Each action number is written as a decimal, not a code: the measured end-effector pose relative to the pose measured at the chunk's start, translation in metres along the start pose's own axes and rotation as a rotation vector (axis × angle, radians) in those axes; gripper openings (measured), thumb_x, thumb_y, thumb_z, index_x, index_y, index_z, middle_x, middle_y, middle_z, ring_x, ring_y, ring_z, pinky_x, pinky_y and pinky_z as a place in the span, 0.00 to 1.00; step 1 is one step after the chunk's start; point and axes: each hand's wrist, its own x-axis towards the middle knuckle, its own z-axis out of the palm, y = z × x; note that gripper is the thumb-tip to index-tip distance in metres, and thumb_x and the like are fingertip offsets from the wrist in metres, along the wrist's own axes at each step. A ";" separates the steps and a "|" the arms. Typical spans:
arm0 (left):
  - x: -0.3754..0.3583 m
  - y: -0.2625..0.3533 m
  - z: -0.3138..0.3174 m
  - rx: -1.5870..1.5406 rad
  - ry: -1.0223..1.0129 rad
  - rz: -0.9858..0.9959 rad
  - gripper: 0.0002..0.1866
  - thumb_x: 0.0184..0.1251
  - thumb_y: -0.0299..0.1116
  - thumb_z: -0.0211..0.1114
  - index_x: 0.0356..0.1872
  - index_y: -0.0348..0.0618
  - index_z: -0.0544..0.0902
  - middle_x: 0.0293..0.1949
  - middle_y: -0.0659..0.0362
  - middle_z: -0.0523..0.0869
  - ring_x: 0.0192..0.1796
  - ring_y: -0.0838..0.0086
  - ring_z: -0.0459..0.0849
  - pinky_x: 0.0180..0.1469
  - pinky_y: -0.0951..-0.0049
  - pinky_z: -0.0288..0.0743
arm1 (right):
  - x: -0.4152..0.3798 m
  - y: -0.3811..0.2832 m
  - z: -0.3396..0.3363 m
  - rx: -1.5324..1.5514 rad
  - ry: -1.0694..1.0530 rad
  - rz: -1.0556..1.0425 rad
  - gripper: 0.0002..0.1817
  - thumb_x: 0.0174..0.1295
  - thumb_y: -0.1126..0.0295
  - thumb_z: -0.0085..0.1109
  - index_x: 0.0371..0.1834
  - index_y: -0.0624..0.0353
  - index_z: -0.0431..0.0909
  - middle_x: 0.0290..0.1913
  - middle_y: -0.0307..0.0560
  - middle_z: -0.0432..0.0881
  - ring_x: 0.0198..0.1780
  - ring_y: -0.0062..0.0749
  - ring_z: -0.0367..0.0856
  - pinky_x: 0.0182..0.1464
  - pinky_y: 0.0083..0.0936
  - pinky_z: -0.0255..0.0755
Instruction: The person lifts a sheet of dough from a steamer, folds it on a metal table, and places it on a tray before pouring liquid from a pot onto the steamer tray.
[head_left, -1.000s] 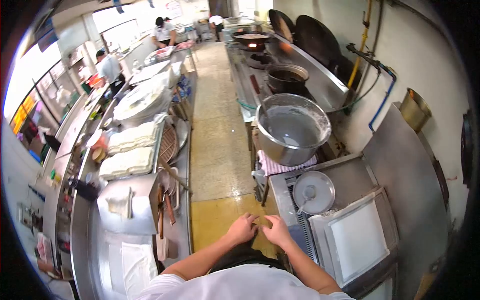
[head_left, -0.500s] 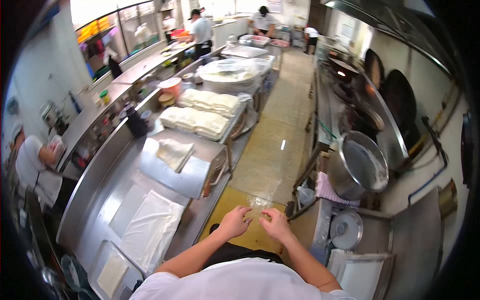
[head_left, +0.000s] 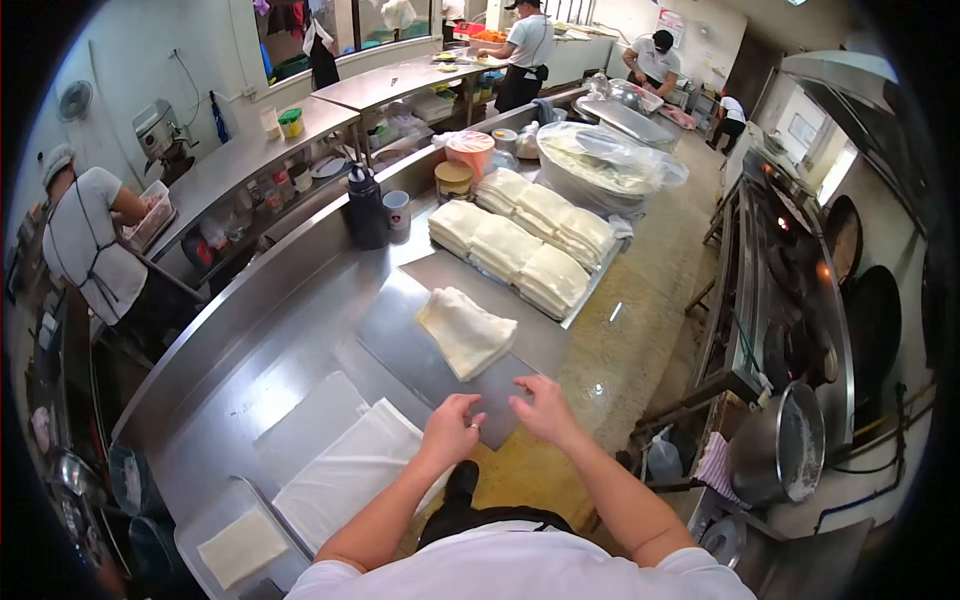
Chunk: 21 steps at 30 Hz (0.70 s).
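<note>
My left hand [head_left: 455, 428] is over the front edge of the steel counter, its fingers curled and apart, with a ring on one finger. To its right, my right hand [head_left: 543, 408] hangs with thumb and fingers spread. Neither hand holds anything. Just beyond them a folded pale sheet stack [head_left: 466, 333] lies on a flat metal sheet [head_left: 385, 325]. Left of my left hand a white cloth [head_left: 350, 475] is spread on the counter. Farther back, a tray [head_left: 566, 322] bears several piles of pale folded sheets [head_left: 500, 245].
A tray [head_left: 190, 545] with one pale sheet stands at the near left. A dark bottle [head_left: 366, 205] and a cup [head_left: 397, 212] are behind. A large pot [head_left: 780, 445] and a stove line the right. Several people work farther off; one person [head_left: 95, 235] is at left.
The view has swung left toward the counter. My hands are now nearer the folded stack, at the counter's edge instead of over the floor.
</note>
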 end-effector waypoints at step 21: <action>0.073 -0.060 -0.044 -0.077 0.111 -0.141 0.17 0.68 0.25 0.72 0.58 0.37 0.86 0.51 0.50 0.90 0.43 0.63 0.93 0.48 0.65 0.85 | 0.214 -0.003 0.094 -0.360 -0.034 -0.094 0.14 0.57 0.69 0.62 0.42 0.67 0.81 0.47 0.66 0.85 0.51 0.62 0.86 0.59 0.51 0.80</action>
